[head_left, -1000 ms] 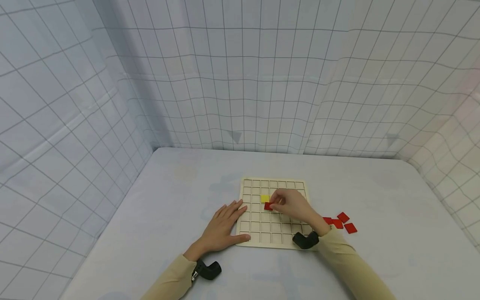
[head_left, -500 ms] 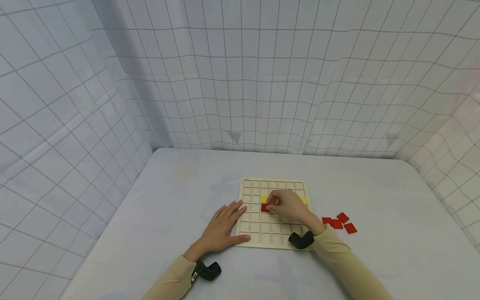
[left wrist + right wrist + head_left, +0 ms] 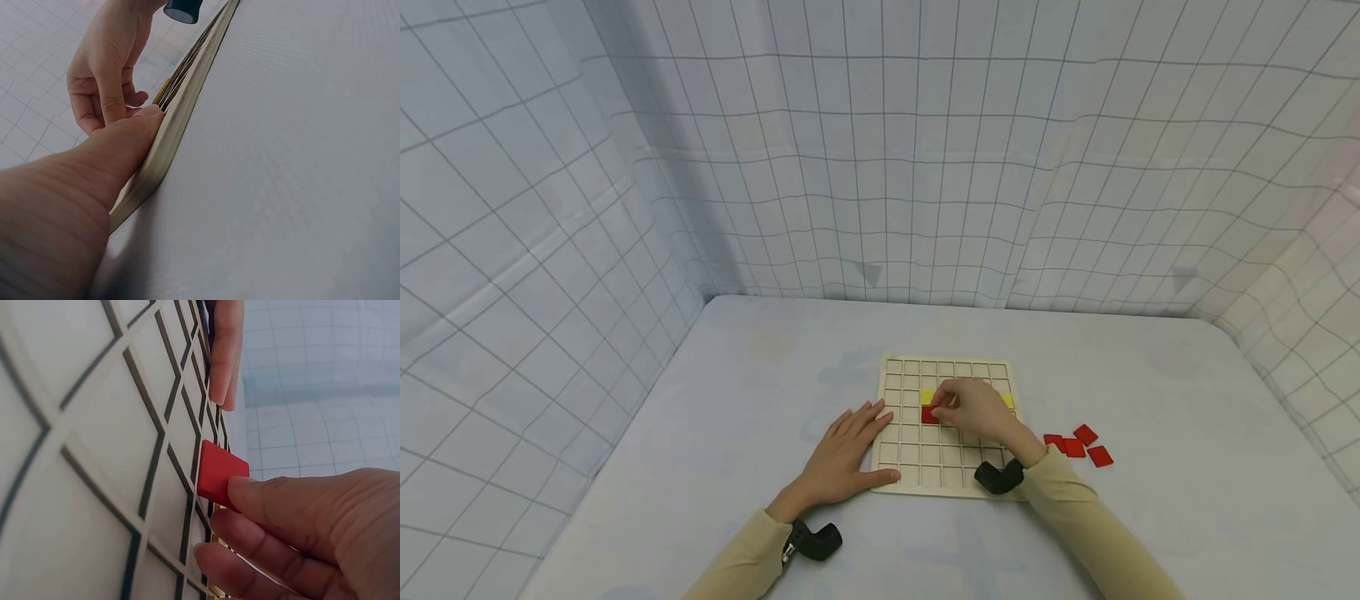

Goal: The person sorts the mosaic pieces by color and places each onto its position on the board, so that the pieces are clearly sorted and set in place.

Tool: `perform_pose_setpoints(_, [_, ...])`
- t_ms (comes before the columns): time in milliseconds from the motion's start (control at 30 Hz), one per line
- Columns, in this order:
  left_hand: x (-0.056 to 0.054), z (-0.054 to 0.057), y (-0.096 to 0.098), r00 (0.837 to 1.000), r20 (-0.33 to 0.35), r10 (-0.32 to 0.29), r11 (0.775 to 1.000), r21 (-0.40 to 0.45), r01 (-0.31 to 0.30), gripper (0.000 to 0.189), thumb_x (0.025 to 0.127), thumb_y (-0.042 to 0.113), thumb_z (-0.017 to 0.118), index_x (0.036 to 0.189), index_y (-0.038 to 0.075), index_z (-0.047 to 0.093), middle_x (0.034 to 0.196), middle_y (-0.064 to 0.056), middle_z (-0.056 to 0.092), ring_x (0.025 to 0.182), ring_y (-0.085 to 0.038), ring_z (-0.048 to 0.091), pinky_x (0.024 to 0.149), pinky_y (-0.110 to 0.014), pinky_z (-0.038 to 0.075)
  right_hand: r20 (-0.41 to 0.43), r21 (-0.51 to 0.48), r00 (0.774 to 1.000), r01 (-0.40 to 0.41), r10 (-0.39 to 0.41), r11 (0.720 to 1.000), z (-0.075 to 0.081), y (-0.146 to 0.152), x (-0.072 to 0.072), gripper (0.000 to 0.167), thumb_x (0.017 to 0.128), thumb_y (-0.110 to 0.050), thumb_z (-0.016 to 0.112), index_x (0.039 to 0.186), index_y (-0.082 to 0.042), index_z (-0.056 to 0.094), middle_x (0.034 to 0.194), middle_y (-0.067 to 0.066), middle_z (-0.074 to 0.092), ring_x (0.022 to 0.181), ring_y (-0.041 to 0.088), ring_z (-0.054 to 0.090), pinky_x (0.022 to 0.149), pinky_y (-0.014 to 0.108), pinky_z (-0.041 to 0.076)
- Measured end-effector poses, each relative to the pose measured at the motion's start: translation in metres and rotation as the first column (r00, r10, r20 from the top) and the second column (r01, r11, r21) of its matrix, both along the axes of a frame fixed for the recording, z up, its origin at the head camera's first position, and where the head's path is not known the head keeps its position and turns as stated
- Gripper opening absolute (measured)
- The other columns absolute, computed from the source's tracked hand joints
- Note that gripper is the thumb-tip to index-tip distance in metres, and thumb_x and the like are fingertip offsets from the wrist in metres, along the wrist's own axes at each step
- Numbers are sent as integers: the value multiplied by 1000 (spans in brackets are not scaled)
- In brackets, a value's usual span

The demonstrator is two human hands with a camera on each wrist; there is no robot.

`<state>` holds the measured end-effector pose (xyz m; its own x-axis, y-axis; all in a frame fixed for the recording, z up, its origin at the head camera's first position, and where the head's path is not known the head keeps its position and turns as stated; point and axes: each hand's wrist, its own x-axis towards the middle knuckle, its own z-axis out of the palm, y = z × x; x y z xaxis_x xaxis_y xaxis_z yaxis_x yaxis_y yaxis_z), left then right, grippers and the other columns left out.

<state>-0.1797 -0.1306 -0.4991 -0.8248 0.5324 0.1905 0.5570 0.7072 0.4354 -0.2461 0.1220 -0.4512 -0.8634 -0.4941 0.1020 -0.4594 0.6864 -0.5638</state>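
Observation:
A cream board (image 3: 930, 477) with a raised grid of square cells lies on the table. My left hand (image 3: 842, 458) rests with spread, straight fingers on its left edge; in the left wrist view the thumb lies over the board's rim (image 3: 178, 134). Between thumb and fingers, my right hand (image 3: 976, 410) pinches a flat red square tile (image 3: 219, 472). The tile is at a cell just in front of a yellow tile (image 3: 927, 397); whether it sits fully inside the cell I cannot tell. More yellow (image 3: 1007, 401) shows beyond the right hand, which hides the cells between.
Several loose red tiles (image 3: 1074, 447) lie on the white table (image 3: 1187, 433) right of the board, near the right sleeve (image 3: 1067, 492). Grid-patterned curtains (image 3: 925, 167) hang behind and at the sides. Each wrist wears a black camera (image 3: 1000, 477).
My right hand has moved slightly left with the red tile, bringing it to the cell in front of the yellow tile. It then barely moves. The left hand stays in place.

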Motion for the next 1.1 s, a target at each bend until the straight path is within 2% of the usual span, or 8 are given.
perform_pose_setpoints(400, [0, 3, 1, 1000, 18, 5, 1000, -23, -4, 83, 87, 60, 57, 150, 12, 31, 156, -5, 19, 143, -20, 11, 113, -43, 9, -9, 25, 999, 49, -49, 998, 0, -3, -2, 6, 85, -21, 74, 85, -15, 76, 75, -14, 63, 63, 4, 53, 55, 25, 45])
perform_pose_setpoints(1100, [1, 3, 1, 1000, 3, -10, 1000, 5, 10, 83, 86, 59, 58, 148, 9, 34, 155, -8, 23, 142, -24, 14, 112, -48, 12, -17, 24, 996, 92, -91, 996, 1, -6, 0, 5, 82, -19, 76, 78, -19, 72, 70, -13, 61, 61, 6, 52, 55, 27, 44])
